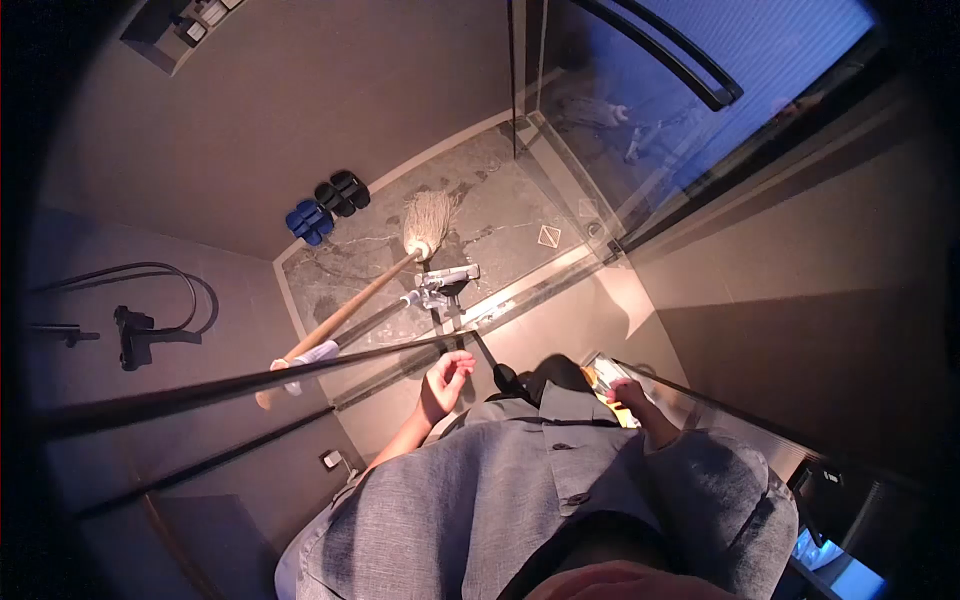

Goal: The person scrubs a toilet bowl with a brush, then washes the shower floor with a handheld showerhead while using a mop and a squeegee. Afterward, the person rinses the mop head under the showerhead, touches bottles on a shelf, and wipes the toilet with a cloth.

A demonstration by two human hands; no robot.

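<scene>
My left hand (445, 385) is in front of my body near the black-edged glass panel. Its fingers are loosely bent and apart, with nothing seen in them. At my right side, my right hand (628, 393) is closed on a white and yellow packet (606, 378), partly hidden by the fingers and my jacket. Beyond the panel, a string mop (428, 222) lies with its head on the grey floor and its wooden handle slanting toward the left. Beside it is a second long-handled cleaning tool (450, 280) with a flat head.
Blue slippers (310, 222) and black slippers (343, 193) stand against the far wall. A shower hose (185, 285) hangs on the left wall. A floor drain (549, 236) is in the tiles. On the right is a glass door with a black handle (690, 70).
</scene>
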